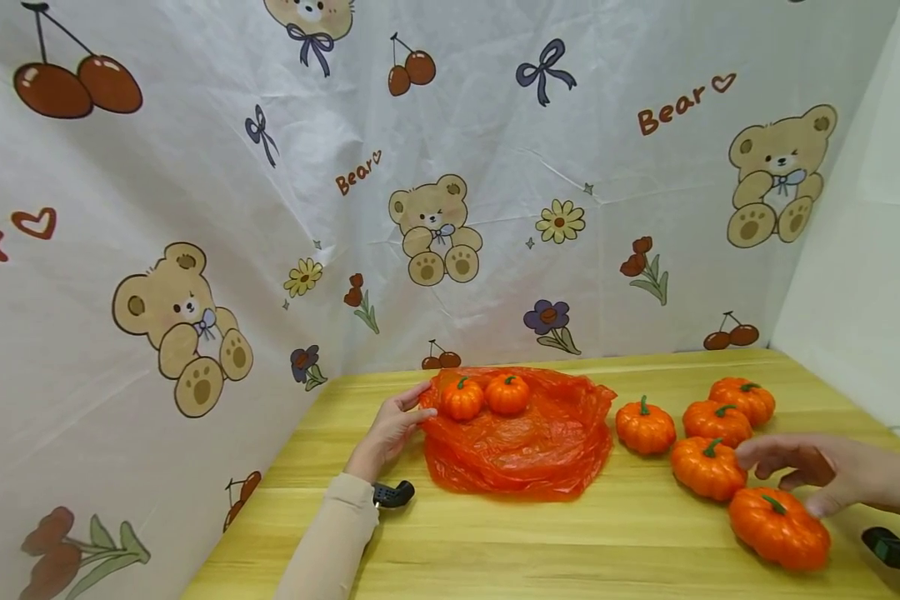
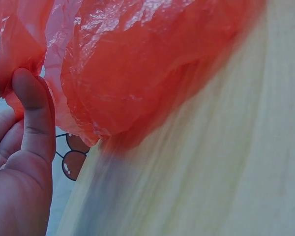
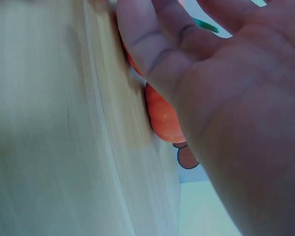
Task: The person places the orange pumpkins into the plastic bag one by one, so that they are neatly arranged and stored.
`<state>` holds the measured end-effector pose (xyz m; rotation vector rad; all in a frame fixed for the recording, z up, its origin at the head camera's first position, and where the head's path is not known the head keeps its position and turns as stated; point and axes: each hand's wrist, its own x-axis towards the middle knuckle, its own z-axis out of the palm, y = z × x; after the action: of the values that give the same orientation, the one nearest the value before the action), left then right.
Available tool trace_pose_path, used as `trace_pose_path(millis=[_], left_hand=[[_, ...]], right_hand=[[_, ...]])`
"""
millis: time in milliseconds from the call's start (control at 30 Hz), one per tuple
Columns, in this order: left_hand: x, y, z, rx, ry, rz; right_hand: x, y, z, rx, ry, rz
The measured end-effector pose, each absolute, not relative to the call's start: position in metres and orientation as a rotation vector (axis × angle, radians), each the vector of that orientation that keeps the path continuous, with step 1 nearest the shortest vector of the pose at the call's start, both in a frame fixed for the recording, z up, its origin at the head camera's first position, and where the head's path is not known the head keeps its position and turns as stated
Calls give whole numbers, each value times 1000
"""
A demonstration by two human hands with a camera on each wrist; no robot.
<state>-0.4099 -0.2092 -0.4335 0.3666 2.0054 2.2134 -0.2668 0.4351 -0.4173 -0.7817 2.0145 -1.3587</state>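
Note:
A thin red plastic bag lies spread on the table, with two small orange pumpkins, one on the left and one on the right, at its back. My left hand pinches the bag's left edge between thumb and fingers; the left wrist view shows the thumb against the film. At the right, my right hand hovers with loosely bent fingers over the nearest pumpkin and beside another pumpkin. It holds nothing that I can see. In the right wrist view the hand partly hides a pumpkin.
Behind these stand more pumpkins: one close to the bag's right edge, one in the middle, and one farthest back. A bear-printed cloth hangs behind the wooden table. A white wall rises on the right.

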Motion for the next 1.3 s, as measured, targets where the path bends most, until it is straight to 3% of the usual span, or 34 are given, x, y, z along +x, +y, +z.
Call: trace_pose_path(millis=[1300], left_hand=[[-411, -210, -437, 372, 2021, 2201]], right_hand=[[-260, 436, -421, -725, 1957, -1188]])
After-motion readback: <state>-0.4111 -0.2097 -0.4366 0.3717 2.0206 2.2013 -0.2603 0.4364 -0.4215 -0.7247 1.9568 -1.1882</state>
